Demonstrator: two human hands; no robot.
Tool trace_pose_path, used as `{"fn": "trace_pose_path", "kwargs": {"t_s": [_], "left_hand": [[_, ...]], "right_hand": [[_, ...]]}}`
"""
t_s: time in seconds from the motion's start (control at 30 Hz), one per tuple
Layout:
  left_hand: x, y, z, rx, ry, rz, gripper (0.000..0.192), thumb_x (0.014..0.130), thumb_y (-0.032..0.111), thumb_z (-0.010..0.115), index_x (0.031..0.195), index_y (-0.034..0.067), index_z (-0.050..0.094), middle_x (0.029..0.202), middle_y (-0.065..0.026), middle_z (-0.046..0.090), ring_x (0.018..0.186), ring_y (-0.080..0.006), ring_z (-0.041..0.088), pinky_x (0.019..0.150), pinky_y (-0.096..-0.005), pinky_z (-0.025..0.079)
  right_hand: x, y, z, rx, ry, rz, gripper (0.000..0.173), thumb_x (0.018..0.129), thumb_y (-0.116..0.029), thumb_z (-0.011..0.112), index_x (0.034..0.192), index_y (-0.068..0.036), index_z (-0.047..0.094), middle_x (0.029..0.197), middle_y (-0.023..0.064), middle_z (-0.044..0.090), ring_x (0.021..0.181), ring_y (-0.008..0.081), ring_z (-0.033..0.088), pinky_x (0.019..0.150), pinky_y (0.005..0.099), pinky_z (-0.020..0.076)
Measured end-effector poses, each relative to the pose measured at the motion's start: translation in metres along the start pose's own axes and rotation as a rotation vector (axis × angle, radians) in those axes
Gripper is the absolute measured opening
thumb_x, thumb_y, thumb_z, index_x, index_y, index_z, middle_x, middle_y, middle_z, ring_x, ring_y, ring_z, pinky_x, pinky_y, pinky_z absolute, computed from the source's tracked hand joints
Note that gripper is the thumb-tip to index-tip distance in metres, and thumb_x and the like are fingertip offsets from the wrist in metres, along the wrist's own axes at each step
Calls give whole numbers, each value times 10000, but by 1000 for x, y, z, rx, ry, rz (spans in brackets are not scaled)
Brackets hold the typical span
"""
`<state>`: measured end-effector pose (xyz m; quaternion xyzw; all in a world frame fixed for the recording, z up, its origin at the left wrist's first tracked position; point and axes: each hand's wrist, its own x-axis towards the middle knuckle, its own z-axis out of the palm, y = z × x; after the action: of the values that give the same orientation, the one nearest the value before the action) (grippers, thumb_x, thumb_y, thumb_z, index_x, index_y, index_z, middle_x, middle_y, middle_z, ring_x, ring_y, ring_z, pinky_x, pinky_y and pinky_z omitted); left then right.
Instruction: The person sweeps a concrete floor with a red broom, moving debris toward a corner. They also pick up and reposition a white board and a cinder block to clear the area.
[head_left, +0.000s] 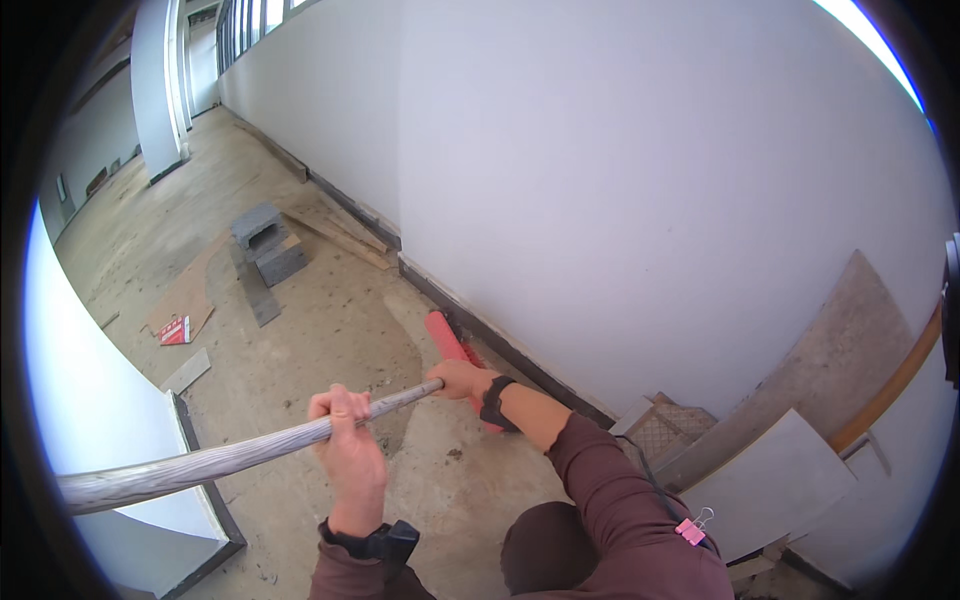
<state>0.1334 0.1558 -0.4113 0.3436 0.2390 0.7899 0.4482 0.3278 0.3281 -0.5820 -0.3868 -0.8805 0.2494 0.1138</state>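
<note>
Both my hands grip a long pale wooden pole (247, 451) that runs from the left rim towards the picture's middle. Around its middle stretch my left hand (346, 442) is closed, thumb side up. Farther along, near the far end, my right hand (459, 377) holds it. Beyond and below the right hand, a red broom head (446, 336) with bristles lies low by the foot of the white wall (600, 187). My right hand and wrist hide part of the red head, and its join to the pole is hidden.
Grey hollow blocks (281, 259) and wooden boards (341, 236) lie on the concrete floor (352, 307) ahead. A dark skirting (517, 356) edges the wall. At the left stands a white column (97, 360); at the right, panels (772, 480) lean.
</note>
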Motion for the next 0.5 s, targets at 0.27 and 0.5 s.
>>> {"fn": "trace_pose_path", "kwargs": {"t_s": [0.27, 0.5], "left_hand": [[8, 132, 1, -312, -221, 347, 372, 1025, 247, 408, 683, 162, 288, 633, 38, 268, 572, -111, 275, 809, -317, 358], [48, 98, 22, -331, 75, 460, 383, 1014, 299, 433, 676, 162, 317, 628, 34, 313, 595, -103, 342, 870, -359, 409]], "right_hand": [[-43, -138, -141, -309, 844, -353, 316, 787, -175, 678, 587, -77, 453, 527, 108, 472, 467, 301, 513, 445, 402, 390], [-1, -143, -231, -534, 797, -285, 211, 766, -161, 650, 616, -81, 526, 560, 115, 544, 523, 326, 563, 485, 410, 430]]}}
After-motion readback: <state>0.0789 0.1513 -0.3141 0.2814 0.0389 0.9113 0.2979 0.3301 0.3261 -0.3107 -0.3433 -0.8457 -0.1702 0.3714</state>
